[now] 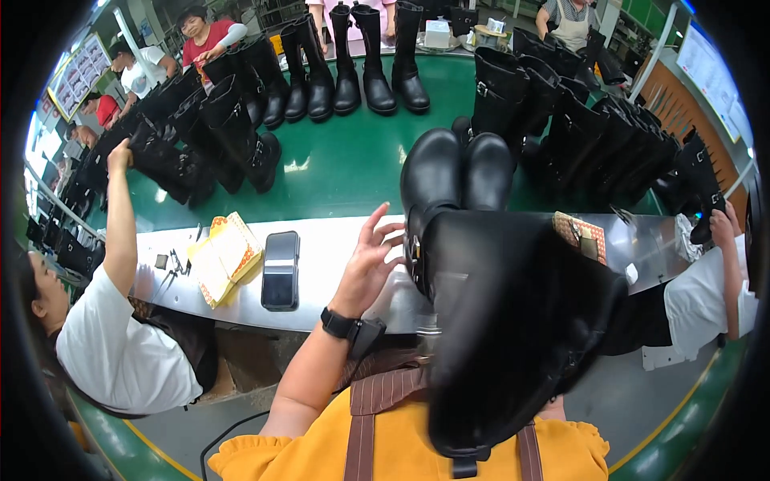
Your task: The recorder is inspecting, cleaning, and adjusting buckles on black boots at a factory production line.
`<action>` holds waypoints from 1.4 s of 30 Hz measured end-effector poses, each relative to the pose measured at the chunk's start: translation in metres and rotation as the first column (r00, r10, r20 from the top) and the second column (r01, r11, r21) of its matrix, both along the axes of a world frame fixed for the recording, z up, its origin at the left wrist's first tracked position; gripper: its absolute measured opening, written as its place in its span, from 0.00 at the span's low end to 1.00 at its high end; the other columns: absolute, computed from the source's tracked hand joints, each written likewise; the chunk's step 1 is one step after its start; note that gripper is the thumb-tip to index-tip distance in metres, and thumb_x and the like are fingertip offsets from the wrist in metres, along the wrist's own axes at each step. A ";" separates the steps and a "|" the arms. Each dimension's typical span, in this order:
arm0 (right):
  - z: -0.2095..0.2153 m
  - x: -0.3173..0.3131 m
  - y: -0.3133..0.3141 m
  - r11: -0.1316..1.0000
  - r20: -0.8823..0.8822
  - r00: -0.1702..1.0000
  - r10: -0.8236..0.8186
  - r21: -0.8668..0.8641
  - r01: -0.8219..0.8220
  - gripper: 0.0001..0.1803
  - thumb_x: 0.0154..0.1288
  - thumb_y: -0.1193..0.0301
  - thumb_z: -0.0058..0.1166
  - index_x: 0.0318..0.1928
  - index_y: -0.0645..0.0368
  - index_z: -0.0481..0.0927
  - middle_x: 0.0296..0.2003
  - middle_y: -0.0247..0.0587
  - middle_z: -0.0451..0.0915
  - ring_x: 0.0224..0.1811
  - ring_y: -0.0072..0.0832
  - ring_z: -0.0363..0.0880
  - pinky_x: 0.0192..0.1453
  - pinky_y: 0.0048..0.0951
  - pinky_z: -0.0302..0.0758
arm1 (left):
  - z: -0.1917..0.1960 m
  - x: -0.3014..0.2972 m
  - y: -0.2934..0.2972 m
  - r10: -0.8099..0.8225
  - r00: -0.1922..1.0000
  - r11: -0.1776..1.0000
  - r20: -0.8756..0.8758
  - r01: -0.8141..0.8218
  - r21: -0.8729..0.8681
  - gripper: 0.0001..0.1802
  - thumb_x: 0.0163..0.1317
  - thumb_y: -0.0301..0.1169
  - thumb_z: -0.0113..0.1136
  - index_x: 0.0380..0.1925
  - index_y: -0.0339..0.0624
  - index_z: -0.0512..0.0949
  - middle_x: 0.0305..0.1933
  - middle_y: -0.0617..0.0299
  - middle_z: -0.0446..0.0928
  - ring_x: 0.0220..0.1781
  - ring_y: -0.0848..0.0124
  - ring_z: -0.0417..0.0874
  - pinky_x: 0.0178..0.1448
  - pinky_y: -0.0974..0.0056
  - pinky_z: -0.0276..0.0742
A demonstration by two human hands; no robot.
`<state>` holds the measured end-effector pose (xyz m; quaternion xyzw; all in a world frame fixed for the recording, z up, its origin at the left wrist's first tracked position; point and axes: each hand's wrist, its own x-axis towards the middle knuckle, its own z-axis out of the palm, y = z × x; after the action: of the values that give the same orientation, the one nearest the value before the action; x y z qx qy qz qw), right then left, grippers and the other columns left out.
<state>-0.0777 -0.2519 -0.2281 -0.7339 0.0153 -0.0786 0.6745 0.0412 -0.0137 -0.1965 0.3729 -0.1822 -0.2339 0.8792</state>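
Observation:
Close in front of me is a pair of tall black boots [513, 321], toes pointing away and shafts toward my body. The nearer shaft is blurred and covers much of the lower middle. Rounded, glossy toes reach over the green tabletop. My left hand [370, 268], with a dark watch on its wrist, is raised beside the buckled side of the left-hand boot. Its fingers are spread and bent a little, and it holds nothing that I can see. Behind the shafts my right hand is hidden; only a bit of skin from that arm shows below them.
The metal table edge [337, 232] carries a phone [280, 271], yellow patterned papers [227, 260] and small tools [172, 271]. More black boots [377, 72] stand around the green tabletop [345, 160]. A co-worker [128, 345] at left grips a boot; another person's hand [724, 224] holds one at right.

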 end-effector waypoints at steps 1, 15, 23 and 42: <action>0.001 0.000 -0.001 1.000 -0.006 1.000 0.010 0.002 -0.010 0.26 0.64 0.68 0.50 0.62 0.63 0.68 0.57 0.43 0.73 0.60 0.36 0.72 0.67 0.34 0.64 | -0.003 0.006 -0.008 0.015 1.000 0.998 -0.004 -0.015 0.057 0.33 0.70 0.39 0.50 0.72 0.48 0.51 0.67 0.59 0.64 0.65 0.68 0.68 0.68 0.62 0.65; 0.010 0.024 -0.029 0.483 0.019 0.934 0.356 0.852 -0.201 0.31 0.74 0.55 0.36 0.68 0.64 0.59 0.65 0.49 0.65 0.67 0.41 0.65 0.72 0.40 0.60 | -0.002 -0.001 -0.009 -0.346 0.915 0.911 -0.206 0.276 -0.305 0.28 0.76 0.45 0.30 0.61 0.35 0.66 0.61 0.49 0.72 0.59 0.59 0.77 0.69 0.53 0.68; 0.036 0.015 0.009 0.368 -0.077 0.985 0.154 0.930 0.015 0.30 0.74 0.54 0.41 0.67 0.60 0.61 0.64 0.45 0.68 0.66 0.39 0.68 0.69 0.39 0.66 | 0.000 -0.027 0.007 -0.170 0.901 0.971 -0.398 0.084 -0.224 0.29 0.73 0.48 0.40 0.67 0.43 0.58 0.67 0.55 0.66 0.68 0.62 0.68 0.71 0.53 0.64; 0.037 0.019 0.030 0.517 -0.085 0.982 0.166 0.856 -0.014 0.28 0.74 0.54 0.42 0.65 0.59 0.63 0.61 0.43 0.71 0.60 0.35 0.73 0.62 0.39 0.71 | -0.009 -0.036 0.021 0.033 0.905 0.987 -0.425 -0.096 -0.126 0.31 0.72 0.51 0.39 0.68 0.43 0.58 0.68 0.56 0.67 0.69 0.62 0.68 0.70 0.55 0.65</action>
<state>-0.0586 -0.2216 -0.1909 -0.3137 0.0662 0.0316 0.9467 0.0054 0.0073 -0.2056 0.2551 0.0079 -0.2659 0.9296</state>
